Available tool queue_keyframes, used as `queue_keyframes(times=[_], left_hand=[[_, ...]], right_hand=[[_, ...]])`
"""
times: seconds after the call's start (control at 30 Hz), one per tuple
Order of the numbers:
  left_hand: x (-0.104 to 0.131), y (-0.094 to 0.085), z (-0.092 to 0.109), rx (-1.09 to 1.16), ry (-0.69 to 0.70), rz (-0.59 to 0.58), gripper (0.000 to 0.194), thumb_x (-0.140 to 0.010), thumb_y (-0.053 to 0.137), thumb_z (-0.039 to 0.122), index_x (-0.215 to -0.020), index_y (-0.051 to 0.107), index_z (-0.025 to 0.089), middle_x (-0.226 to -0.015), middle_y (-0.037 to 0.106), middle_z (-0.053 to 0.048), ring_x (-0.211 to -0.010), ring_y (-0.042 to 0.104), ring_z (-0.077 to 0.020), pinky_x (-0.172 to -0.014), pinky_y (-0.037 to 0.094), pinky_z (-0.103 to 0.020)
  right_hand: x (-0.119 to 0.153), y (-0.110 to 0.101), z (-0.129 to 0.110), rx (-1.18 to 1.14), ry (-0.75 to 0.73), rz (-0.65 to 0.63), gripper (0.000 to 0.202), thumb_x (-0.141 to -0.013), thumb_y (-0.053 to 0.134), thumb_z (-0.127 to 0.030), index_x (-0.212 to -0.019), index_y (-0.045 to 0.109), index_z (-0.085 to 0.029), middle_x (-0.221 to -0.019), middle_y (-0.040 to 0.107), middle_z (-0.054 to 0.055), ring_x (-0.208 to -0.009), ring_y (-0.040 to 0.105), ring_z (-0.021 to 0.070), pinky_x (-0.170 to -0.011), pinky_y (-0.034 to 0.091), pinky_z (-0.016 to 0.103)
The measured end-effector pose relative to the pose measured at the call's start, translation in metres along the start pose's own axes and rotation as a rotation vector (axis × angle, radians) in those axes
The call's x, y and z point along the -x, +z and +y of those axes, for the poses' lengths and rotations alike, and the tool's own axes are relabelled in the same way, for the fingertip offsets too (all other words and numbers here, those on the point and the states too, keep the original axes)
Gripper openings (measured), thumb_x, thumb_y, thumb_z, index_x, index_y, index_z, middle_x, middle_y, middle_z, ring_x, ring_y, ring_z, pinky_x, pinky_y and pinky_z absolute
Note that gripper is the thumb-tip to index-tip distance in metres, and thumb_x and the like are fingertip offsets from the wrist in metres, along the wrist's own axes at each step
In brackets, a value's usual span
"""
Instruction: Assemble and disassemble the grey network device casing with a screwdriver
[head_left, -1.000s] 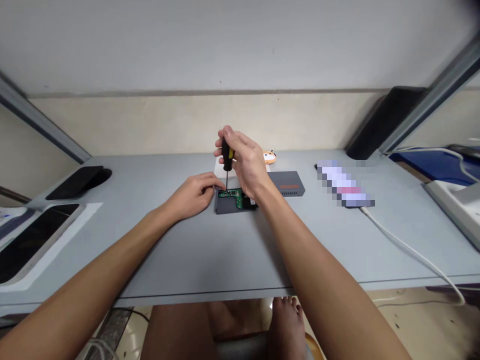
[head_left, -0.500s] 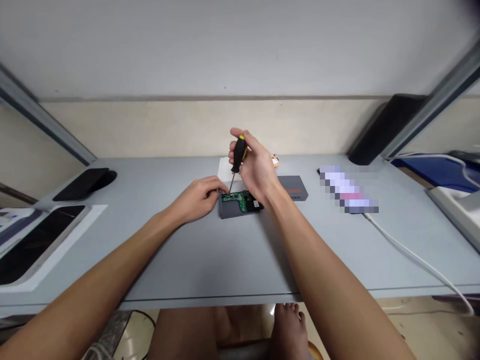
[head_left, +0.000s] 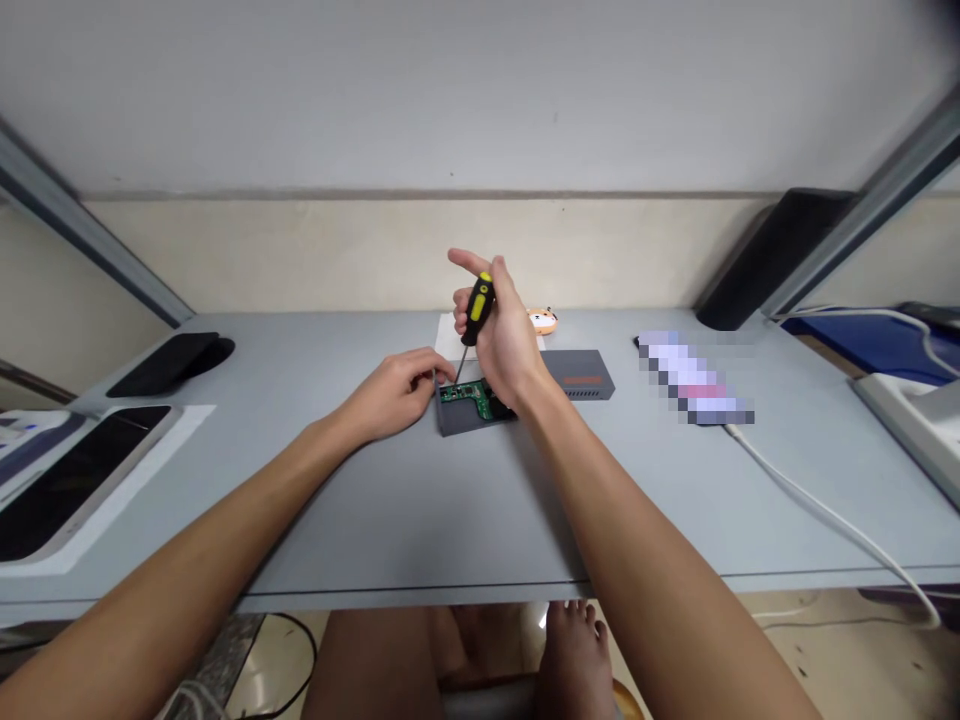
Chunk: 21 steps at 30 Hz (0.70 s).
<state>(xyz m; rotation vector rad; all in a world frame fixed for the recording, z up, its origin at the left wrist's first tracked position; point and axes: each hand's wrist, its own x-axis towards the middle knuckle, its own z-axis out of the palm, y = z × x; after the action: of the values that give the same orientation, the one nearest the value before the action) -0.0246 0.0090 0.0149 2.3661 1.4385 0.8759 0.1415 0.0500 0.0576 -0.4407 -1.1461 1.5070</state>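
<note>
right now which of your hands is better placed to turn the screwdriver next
Right, I'd say: the right hand holds the screwdriver, its shaft angled down to the circuit board. The left hand seems better for steadying, its fingers near the edge of the casing.

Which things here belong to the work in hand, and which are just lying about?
In the job:
screwdriver, in the right hand
circuit board, at its tip
open casing, by the left hand
grey vented part, probably

Apparently just lying about:
phone with white cable
black cylinder
small orange-and-white item
black-screened device
</note>
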Motion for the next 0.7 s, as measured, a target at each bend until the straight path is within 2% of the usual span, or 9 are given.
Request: queue_keyframes(times=[0.07, 0.17, 0.23, 0.3, 0.37, 0.43, 0.57, 0.7], left_hand=[[-0.0002, -0.0004, 0.0, 0.004, 0.002, -0.003, 0.032, -0.084, 0.042, 0.014, -0.089, 0.073, 0.021, -0.089, 0.075, -0.003, -0.079, 0.067, -0.0183, -0.073, 0.053, -0.029], [0.0001, -0.001, 0.0002, 0.006, 0.005, -0.011, 0.03, -0.084, 0.042, 0.014, -0.087, 0.071, 0.021, -0.088, 0.075, -0.003, -0.08, 0.067, -0.0188, -0.075, 0.053, -0.03], [0.0006, -0.0012, 0.0008, 0.003, 0.005, -0.015, 0.03, -0.084, 0.042, 0.014, -0.087, 0.071, 0.021, -0.088, 0.075, -0.003, -0.079, 0.068, -0.0189, -0.077, 0.054, -0.031], [0.0009, -0.0013, 0.0015, 0.003, -0.001, -0.016, 0.031, -0.084, 0.042, 0.015, -0.088, 0.072, 0.02, -0.09, 0.076, -0.004, -0.081, 0.069, -0.0194, -0.079, 0.055, -0.032], [0.0009, -0.0011, 0.0019, 0.004, -0.014, -0.018, 0.032, -0.084, 0.042, 0.015, -0.089, 0.073, 0.02, -0.091, 0.076, -0.004, -0.084, 0.07, -0.0201, -0.08, 0.056, -0.032], [0.0004, -0.0009, 0.0019, 0.0, -0.026, -0.022, 0.031, -0.083, 0.043, 0.016, -0.088, 0.073, 0.021, -0.09, 0.076, -0.004, -0.084, 0.069, -0.0202, -0.079, 0.056, -0.032], [-0.0007, -0.0012, 0.0024, 0.0, -0.088, -0.007, 0.029, -0.085, 0.044, 0.018, -0.09, 0.073, 0.021, -0.087, 0.075, -0.004, -0.08, 0.067, -0.0201, -0.075, 0.054, -0.031], [-0.0004, -0.0038, 0.0067, 0.048, -0.115, -0.019, 0.025, -0.091, 0.046, 0.027, -0.091, 0.07, 0.02, -0.083, 0.074, -0.004, -0.076, 0.066, -0.0209, -0.07, 0.052, -0.031]], right_hand=[[0.0008, 0.0005, -0.0021, 0.034, 0.012, 0.009, 0.042, -0.1, 0.058, -0.063, -0.109, 0.07, -0.024, -0.078, 0.05, -0.001, -0.07, 0.054, 0.0124, -0.064, 0.045, 0.026], [0.001, 0.0014, -0.003, 0.079, 0.017, 0.024, 0.043, -0.087, 0.076, -0.064, -0.096, 0.065, -0.024, -0.081, 0.054, 0.0, -0.078, 0.06, 0.0155, -0.066, 0.049, 0.027], [0.0009, 0.0022, -0.0021, 0.065, 0.019, 0.005, 0.047, -0.081, 0.084, -0.063, -0.091, 0.058, -0.025, -0.08, 0.056, -0.002, -0.075, 0.059, 0.0147, -0.065, 0.048, 0.027], [0.0011, 0.0032, -0.0009, 0.062, 0.023, -0.014, 0.052, -0.078, 0.087, -0.062, -0.087, 0.05, -0.027, -0.073, 0.051, -0.005, -0.064, 0.05, 0.0118, -0.059, 0.043, 0.026], [0.0016, 0.0043, -0.0003, 0.094, 0.007, -0.008, 0.055, -0.08, 0.085, -0.063, -0.083, 0.044, -0.027, -0.067, 0.041, -0.008, -0.057, 0.038, 0.0098, -0.055, 0.036, 0.025], [0.002, 0.0049, -0.0013, 0.118, -0.01, -0.006, 0.052, -0.085, 0.077, -0.067, -0.081, 0.045, -0.026, -0.066, 0.037, -0.008, -0.057, 0.033, 0.01, -0.055, 0.032, 0.026], [0.0024, 0.0041, -0.0074, 0.097, 0.037, -0.065, 0.043, -0.098, 0.057, -0.067, -0.086, 0.059, -0.026, -0.07, 0.047, -0.004, -0.062, 0.045, 0.0128, -0.059, 0.041, 0.027], [0.0029, 0.0041, -0.01, 0.148, 0.032, -0.009, 0.037, -0.091, 0.075, -0.058, -0.082, 0.059, -0.025, -0.078, 0.057, -0.002, -0.076, 0.059, 0.0136, -0.07, 0.051, 0.026]])
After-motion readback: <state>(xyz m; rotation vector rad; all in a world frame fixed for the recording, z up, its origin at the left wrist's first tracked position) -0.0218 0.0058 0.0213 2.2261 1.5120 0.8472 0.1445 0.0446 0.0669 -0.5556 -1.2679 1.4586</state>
